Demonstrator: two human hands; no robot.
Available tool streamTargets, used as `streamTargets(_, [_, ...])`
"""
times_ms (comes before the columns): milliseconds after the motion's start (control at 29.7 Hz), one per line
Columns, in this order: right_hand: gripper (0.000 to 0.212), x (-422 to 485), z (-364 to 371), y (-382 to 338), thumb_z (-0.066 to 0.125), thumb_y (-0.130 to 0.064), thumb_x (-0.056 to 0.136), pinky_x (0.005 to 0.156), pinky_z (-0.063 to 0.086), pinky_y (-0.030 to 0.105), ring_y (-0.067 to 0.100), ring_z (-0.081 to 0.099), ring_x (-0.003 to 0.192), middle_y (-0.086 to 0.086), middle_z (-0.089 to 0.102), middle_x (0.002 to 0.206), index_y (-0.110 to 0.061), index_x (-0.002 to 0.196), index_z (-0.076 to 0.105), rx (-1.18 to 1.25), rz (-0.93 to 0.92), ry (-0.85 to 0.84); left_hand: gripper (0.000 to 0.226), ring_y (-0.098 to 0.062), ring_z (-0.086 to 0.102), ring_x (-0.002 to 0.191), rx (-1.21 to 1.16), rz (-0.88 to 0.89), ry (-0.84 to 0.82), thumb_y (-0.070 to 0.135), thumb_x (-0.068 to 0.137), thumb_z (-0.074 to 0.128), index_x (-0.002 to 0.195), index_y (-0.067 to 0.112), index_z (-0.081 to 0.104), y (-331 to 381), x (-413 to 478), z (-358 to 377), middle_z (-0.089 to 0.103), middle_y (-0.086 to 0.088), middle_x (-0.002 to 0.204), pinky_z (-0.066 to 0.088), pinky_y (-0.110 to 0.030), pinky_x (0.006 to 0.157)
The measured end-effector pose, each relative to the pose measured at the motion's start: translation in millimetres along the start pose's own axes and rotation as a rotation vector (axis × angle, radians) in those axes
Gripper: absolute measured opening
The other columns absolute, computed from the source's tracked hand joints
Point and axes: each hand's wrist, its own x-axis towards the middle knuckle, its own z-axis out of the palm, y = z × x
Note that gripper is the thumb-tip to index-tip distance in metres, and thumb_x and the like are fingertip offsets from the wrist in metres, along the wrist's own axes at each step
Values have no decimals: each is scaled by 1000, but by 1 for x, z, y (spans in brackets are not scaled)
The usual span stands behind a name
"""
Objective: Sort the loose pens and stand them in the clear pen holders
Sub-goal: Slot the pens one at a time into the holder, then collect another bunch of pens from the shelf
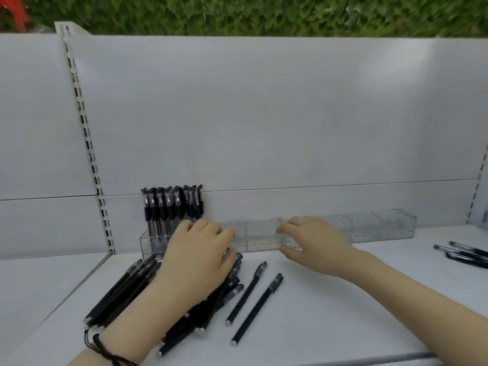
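Note:
A row of clear pen holders [369, 225] stands against the back panel of a white shelf [343, 299]. Its leftmost compartment holds several black pens [171, 204] standing upright. A pile of loose black pens [126, 289] lies in front of it, and two single pens [247, 293] lie just to the pile's right. My left hand [198, 254] rests over the pile with its fingers apart, the fingertips touching the holder's front wall. My right hand [314, 244] clasps a middle compartment, fingers over its top edge and thumb at its front base.
A few more black pens [464, 253] lie at the shelf's far right edge. A slotted upright [87, 143] divides this bay from the one on the left. Green foliage shows above the back panel. A dark cord bracelet [105, 351] circles my left wrist.

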Motion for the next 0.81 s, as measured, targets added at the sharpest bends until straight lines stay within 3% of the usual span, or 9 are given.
streamTargets(303, [45, -77, -11, 111, 40, -49, 97, 93, 33, 29, 16, 45, 120, -9, 47, 132, -31, 139, 39, -70, 47, 1, 35, -22, 62, 67, -66, 60, 63, 41, 82, 37, 80, 24, 68, 148, 51, 3, 64, 5, 71, 50, -37, 65])
streamTargets(572, [47, -146, -30, 239, 44, -49, 96, 95, 38, 30, 15, 46, 122, -12, 46, 135, -33, 140, 40, 50, 126, -28, 42, -19, 64, 68, -87, 70, -29, 43, 82, 33, 82, 25, 70, 278, 106, 10, 65, 8, 72, 50, -34, 62])
streamTargets(706, [47, -156, -43, 289, 47, -47, 96, 100, 40, 33, 15, 45, 125, -9, 45, 140, -30, 140, 42, 85, 122, -76, 44, -21, 53, 106, -52, 49, -127, 45, 96, 22, 119, 26, 55, 325, 140, -1, 60, 5, 110, 38, -36, 88])
streamTargets(773, [46, -154, -47, 306, 48, -49, 95, 98, 42, 34, 14, 46, 123, -9, 47, 138, -31, 137, 43, 116, 130, -98, 37, -22, 50, 111, -35, 30, -90, 43, 99, 30, 123, 26, 52, 337, 155, 5, 58, 3, 115, 35, -35, 91])
streamTargets(807, [45, -152, -48, 312, 49, -50, 94, 96, 44, 35, 14, 48, 120, -9, 49, 135, -31, 135, 45, 129, 135, -113, 35, -23, 54, 106, -40, 18, -75, 41, 98, 34, 118, 25, 56, 342, 162, 6, 61, 2, 108, 38, -36, 86])
